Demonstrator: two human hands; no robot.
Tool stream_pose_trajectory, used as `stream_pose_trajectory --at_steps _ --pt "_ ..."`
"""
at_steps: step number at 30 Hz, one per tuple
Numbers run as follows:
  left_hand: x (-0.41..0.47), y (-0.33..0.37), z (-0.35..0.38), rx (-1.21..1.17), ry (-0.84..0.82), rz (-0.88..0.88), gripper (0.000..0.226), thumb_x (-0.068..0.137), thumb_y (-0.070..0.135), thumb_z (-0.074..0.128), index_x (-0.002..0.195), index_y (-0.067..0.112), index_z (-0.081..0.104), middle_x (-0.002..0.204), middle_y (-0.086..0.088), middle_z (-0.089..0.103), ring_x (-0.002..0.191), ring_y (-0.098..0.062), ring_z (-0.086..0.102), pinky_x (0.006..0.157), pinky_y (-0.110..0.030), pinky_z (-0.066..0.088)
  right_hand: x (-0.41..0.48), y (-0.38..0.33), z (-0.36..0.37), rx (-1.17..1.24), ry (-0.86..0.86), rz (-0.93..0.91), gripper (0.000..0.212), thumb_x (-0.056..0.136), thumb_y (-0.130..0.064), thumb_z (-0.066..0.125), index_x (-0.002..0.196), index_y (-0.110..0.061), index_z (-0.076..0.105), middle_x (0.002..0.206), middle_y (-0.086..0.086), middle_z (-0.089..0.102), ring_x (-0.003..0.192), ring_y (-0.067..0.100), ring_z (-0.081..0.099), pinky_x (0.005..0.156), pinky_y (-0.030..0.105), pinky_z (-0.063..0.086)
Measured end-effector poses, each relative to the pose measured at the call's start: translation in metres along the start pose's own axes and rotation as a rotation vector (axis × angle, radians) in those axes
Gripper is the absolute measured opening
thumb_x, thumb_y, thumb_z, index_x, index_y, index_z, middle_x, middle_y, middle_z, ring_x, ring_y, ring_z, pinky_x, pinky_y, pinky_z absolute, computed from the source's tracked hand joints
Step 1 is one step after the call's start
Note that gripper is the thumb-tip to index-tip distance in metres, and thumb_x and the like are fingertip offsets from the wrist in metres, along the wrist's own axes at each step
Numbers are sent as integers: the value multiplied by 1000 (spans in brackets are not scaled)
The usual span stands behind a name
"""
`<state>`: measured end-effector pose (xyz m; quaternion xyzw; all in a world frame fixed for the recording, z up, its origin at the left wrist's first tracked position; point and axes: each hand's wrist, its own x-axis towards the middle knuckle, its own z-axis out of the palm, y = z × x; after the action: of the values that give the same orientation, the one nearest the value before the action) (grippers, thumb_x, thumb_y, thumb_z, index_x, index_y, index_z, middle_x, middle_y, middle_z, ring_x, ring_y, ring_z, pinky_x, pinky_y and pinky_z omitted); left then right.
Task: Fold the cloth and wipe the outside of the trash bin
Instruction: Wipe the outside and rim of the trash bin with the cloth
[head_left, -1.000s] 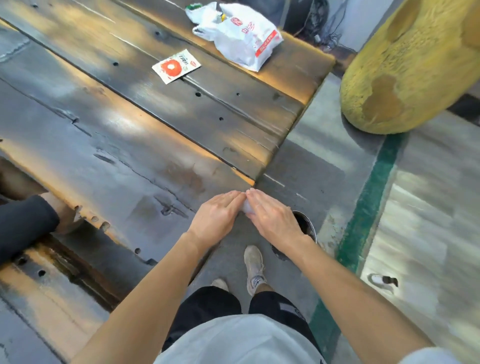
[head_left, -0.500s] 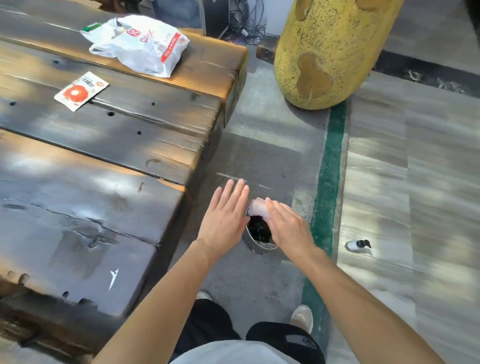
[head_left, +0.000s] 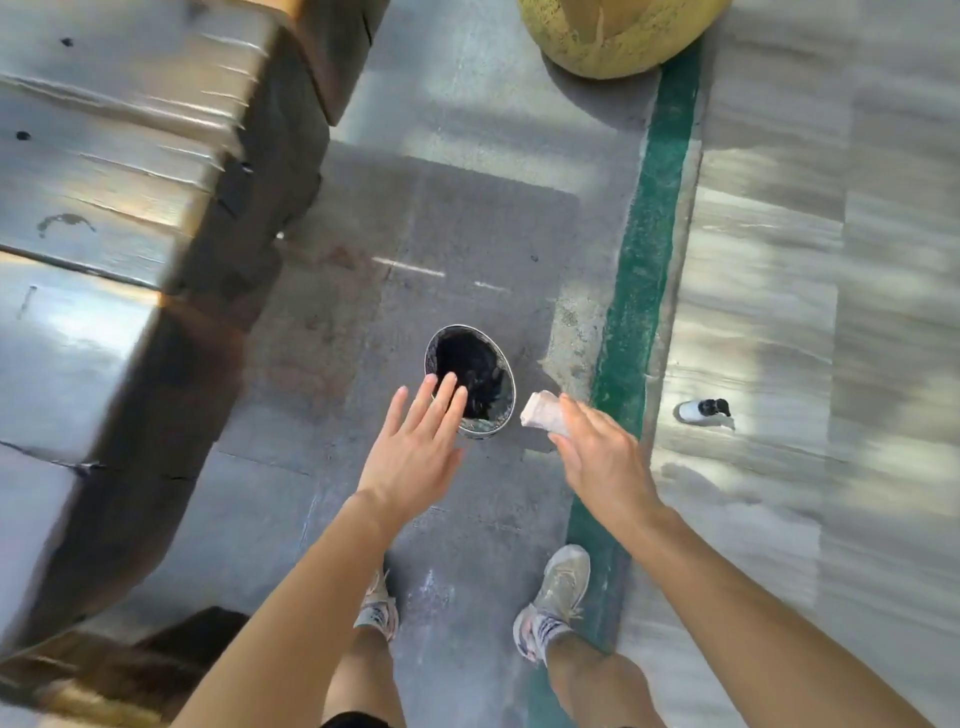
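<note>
With the right hand (head_left: 597, 460) gripping the apparently folded cloth (head_left: 543, 413), let the spread, empty left hand (head_left: 415, 449) steady the trash bin (head_left: 483, 427) by its rim while wiping.

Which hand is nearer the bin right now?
Left hand: its fingers overlap the near rim of the bin from above. Right hand holds the cloth just right of the bin, apart from it.

Both arms reach forward and down. The left hand (head_left: 415, 447) is flat, fingers straight and spread. The right hand (head_left: 597, 452) grips the cloth (head_left: 540, 413).
</note>
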<state>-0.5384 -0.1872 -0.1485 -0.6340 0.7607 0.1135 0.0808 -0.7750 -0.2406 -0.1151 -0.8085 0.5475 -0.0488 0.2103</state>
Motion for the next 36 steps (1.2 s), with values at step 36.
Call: stream_pose_trajectory --at_steps 36 --pt "115 -132 369 187 21 291 81 100 44 36 156 10 -12 165 -6 -17 152 -24 -11 117 -64 3 79 50 398 -113 -200 115 17 81 -6 71 93 -12 62 104 -5 46 53 11 40 52 30 55"
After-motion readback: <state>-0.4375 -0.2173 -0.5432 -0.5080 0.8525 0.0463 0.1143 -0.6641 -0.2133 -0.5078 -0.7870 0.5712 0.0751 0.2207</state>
